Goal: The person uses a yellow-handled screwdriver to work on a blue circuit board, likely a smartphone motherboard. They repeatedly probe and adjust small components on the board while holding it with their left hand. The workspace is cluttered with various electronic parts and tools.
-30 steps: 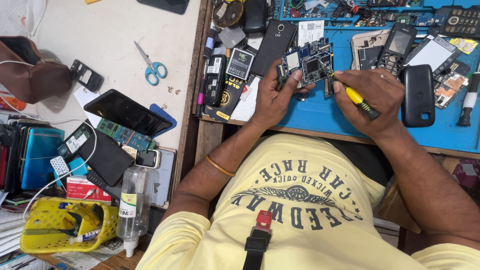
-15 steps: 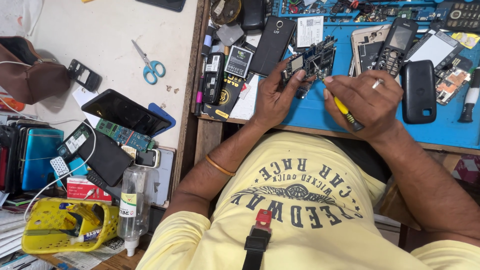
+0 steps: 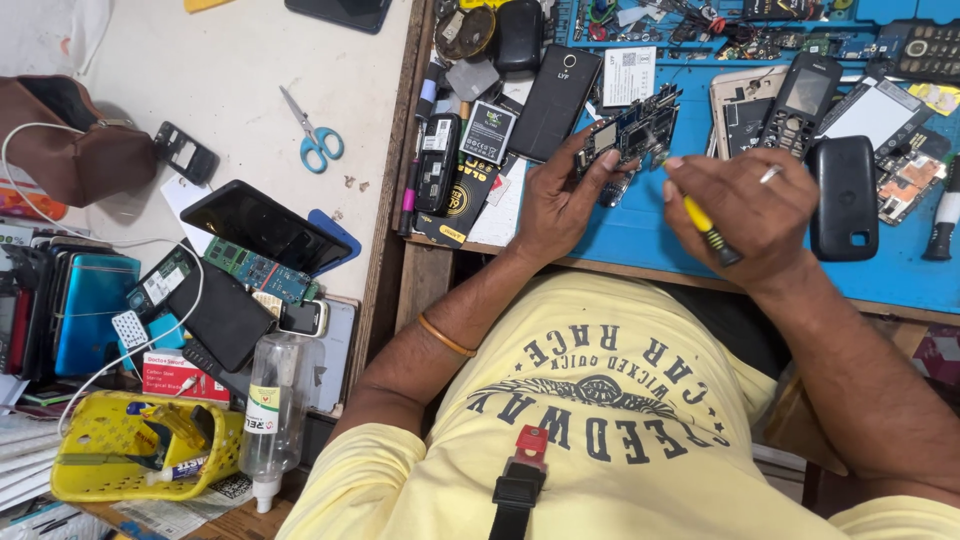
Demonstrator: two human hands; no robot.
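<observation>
In left hand [image 3: 560,205]: circuit board [image 3: 630,130]

Light was bright, even and soft, with faint shadows below the fingers [image 3: 600,160]. The frame was sharp, with slight wide-angle bending far from them.

The circuit board [image 3: 630,135] looks hard, with small dull metal parts. The screwdriver [image 3: 708,228] has a glossy yellow plastic handle. The mat [image 3: 640,225] is smooth, matt blue. The desk [image 3: 425,280] edge is worn, rough wood. The black phone [image 3: 845,195] is matt plastic. The scissors [image 3: 312,135] have bright metal blades and shiny blue plastic loops. The basket [image 3: 105,450] is glossy yellow plastic.
</observation>
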